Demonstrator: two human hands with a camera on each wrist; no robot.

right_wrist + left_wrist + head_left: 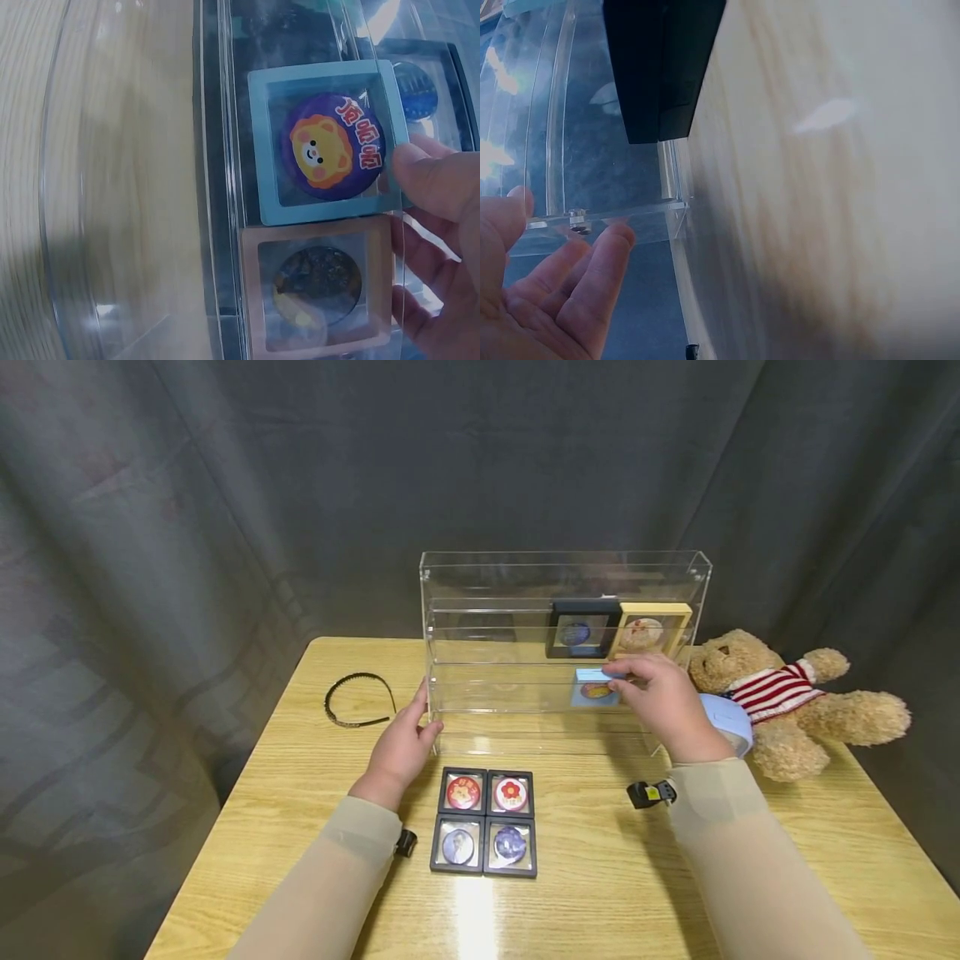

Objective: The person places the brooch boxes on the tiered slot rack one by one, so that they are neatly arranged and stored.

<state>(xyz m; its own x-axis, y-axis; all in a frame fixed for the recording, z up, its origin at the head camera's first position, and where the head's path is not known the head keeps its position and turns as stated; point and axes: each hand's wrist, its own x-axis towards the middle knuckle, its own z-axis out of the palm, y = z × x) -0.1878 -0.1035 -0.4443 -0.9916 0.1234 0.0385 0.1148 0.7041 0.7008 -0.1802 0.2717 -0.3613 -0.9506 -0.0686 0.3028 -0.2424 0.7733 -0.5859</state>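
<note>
A clear acrylic display rack (495, 672) with several tiers stands on the table. My left hand (401, 747) holds its left side panel, thumb and fingers on either side, as the left wrist view also shows. On a lower tier my right hand (663, 702) pinches the top edge of a light blue display frame (262, 150) with a purple lion badge inside. Beside it sits a pink display frame (253, 292) with a dark round badge, hidden behind my right hand in the head view. One tier up stand a black frame (557, 639) and a yellow frame (654, 608).
Several black-framed badges (486, 817) lie in a block in front of the rack. A dark headband (330, 703) is at the left. To the right are a teddy bear (780, 756) and a light blue rounded object (731, 718). A dark curtain (480, 460) hangs behind the table.
</note>
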